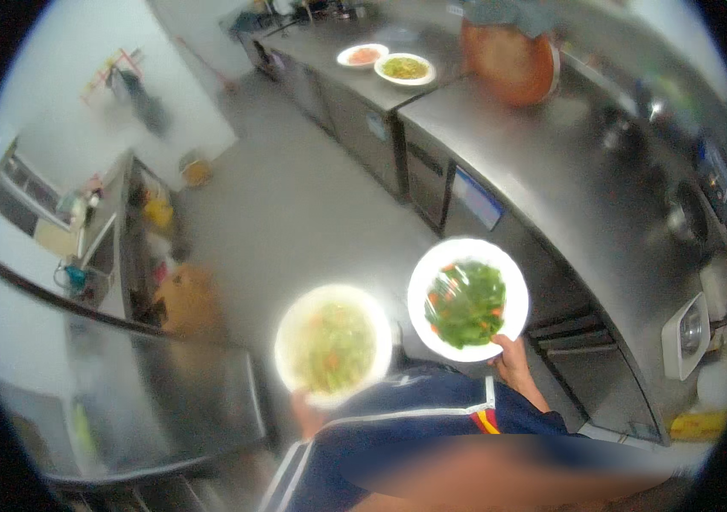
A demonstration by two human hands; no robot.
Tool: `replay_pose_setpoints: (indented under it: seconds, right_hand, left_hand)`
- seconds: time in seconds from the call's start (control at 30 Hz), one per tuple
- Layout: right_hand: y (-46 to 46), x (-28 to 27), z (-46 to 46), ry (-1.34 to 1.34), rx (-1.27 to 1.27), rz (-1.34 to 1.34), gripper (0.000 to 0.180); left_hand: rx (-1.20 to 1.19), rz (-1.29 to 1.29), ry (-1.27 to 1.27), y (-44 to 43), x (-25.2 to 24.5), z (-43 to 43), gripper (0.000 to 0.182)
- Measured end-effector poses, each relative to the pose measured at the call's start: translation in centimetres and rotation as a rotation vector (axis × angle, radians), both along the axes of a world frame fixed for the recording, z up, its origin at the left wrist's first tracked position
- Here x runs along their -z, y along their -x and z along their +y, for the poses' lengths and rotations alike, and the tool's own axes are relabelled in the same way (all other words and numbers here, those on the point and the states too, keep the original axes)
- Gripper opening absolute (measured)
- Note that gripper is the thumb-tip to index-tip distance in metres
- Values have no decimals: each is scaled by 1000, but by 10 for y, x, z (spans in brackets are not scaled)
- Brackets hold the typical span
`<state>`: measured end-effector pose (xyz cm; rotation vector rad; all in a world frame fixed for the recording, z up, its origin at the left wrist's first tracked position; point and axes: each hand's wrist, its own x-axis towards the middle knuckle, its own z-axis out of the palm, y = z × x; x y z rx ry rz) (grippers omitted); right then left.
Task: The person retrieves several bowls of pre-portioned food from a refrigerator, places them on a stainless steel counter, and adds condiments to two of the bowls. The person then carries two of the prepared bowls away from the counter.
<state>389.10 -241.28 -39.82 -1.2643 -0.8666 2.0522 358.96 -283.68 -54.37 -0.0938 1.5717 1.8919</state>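
Observation:
My left hand (307,409) grips the lower rim of a white plate (286,349) holding pale green food with orange bits, somewhat blurred. In my right hand (512,360) is another white plate (419,320) of green leafy vegetables (472,313) and orange pieces, its top shiny as if under plastic film. Both plates are held up in front of my body, close together, the right one higher in the view.
Along the right runs a stainless-steel counter (530,185), with a round orange-brown object (507,61) upon it. Two white plates of food, one pinkish (363,56) and one yellow-green (405,68), sit farther back. A cluttered shelf unit (121,224) stands at left; a metal worktop edge (248,384) is lower left.

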Motion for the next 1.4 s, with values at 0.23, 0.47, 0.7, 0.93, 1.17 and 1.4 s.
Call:
replay_pose_setpoints:
  seconds: [0.23,0.47,0.7,0.93,1.17,1.4]
  right_hand:
    - [38,-42,23,77,154,-44,29]
    - [99,-47,57,61,327,-130,28]
    - [129,-5,99,64,431,-157,31]
    - [143,-9,102,-27,588,94,34]
    - [197,-50,103,197,-64,-89,45]
    - [297,-16,203,87,282,189,37]
  left_hand:
    - [-22,-234,-218,39,-129,104,59]
    - [131,-399,-375,147,-209,261,66]
    - [173,-460,-232,226,-149,382,63]
    - [430,-264,-292,271,-109,458,63]
    - [590,-241,-237,264,-92,498,64]
    - [594,-253,-32,275,-92,546,44]
